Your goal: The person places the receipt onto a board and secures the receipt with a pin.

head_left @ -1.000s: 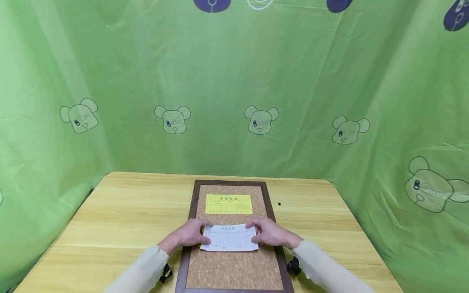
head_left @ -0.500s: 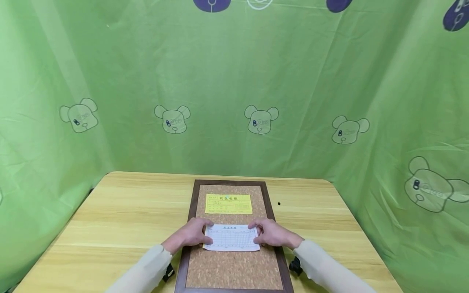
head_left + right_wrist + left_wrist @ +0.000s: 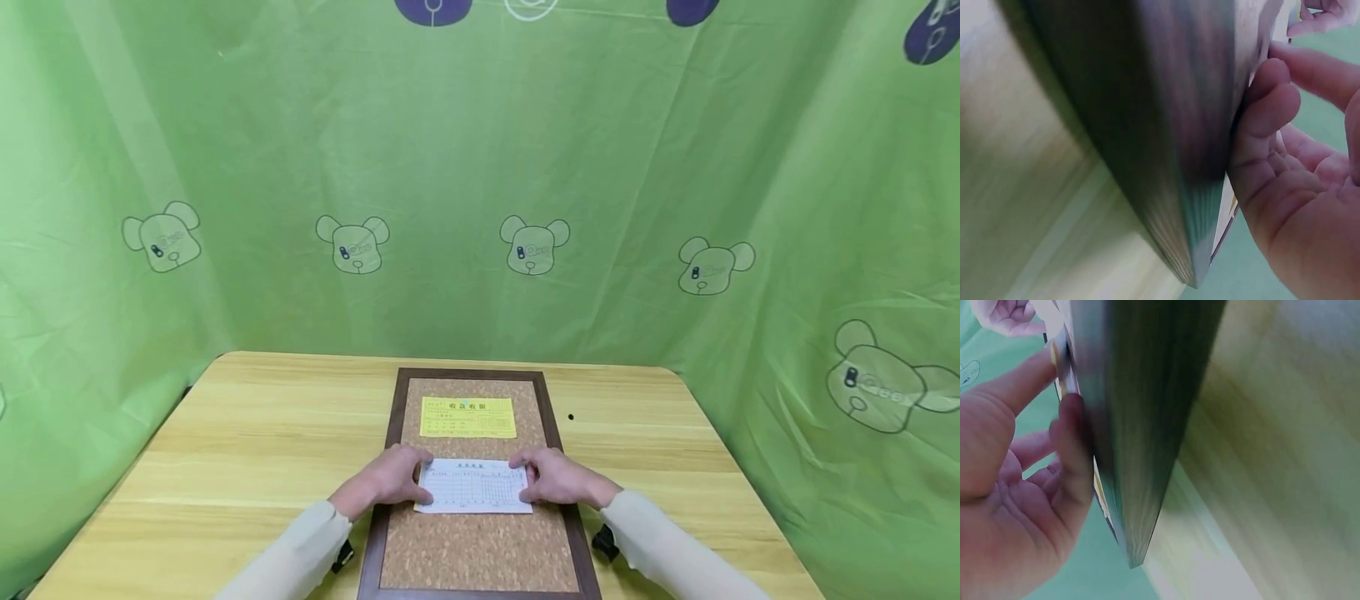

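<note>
A white receipt slip (image 3: 474, 487) with a printed grid lies over the middle of a cork board (image 3: 476, 550) in the head view. My left hand (image 3: 388, 477) holds its left edge, index finger near the upper corner and thumb near the lower one. On the opposite edge, my right hand (image 3: 558, 477) holds it in a mirrored way. Just above is a yellow receipt slip (image 3: 468, 418), flat on the cork. Both wrist views look along the board's dark frame (image 3: 1147, 425), with the slip largely hidden behind the fingers.
The board stands lengthwise on a light wooden table (image 3: 262, 433). A small black dot-like object (image 3: 571, 417) lies to the right of its frame. A green curtain (image 3: 450, 308) with bear prints hangs behind and at both sides.
Both hands and the white slip have shifted slightly to the right over the last second. The slip now looks flatter and straighter. The yellow slip and board stay put.
</note>
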`<state>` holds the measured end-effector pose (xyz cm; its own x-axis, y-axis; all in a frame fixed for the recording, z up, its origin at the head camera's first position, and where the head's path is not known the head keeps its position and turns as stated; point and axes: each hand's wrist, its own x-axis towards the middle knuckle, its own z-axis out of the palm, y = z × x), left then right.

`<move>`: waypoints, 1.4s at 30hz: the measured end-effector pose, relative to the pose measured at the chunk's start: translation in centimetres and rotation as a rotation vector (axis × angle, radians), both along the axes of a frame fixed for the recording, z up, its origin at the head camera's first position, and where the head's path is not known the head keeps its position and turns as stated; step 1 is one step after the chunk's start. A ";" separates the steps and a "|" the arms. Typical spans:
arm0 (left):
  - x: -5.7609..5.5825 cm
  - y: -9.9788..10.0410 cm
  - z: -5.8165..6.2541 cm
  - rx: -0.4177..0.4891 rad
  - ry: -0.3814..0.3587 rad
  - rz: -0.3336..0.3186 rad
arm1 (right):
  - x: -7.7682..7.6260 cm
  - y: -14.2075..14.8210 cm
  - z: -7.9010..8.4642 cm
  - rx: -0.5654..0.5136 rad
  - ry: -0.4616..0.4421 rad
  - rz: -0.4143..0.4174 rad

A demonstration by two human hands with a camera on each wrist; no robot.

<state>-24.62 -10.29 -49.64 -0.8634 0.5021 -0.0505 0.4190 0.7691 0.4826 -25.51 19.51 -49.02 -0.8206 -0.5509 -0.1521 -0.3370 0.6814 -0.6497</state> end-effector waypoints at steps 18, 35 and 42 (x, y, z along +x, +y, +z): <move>0.3 -1.6 -0.8 -0.206 0.236 -0.136 | 0.1 0.4 -0.5 0.136 0.143 0.096; 0.1 -2.4 -1.3 -0.165 0.184 -0.104 | -0.7 1.2 -0.6 0.160 0.189 0.157; 0.0 -3.1 -2.0 -0.146 0.161 -0.113 | -0.8 2.0 -0.9 0.179 0.214 0.144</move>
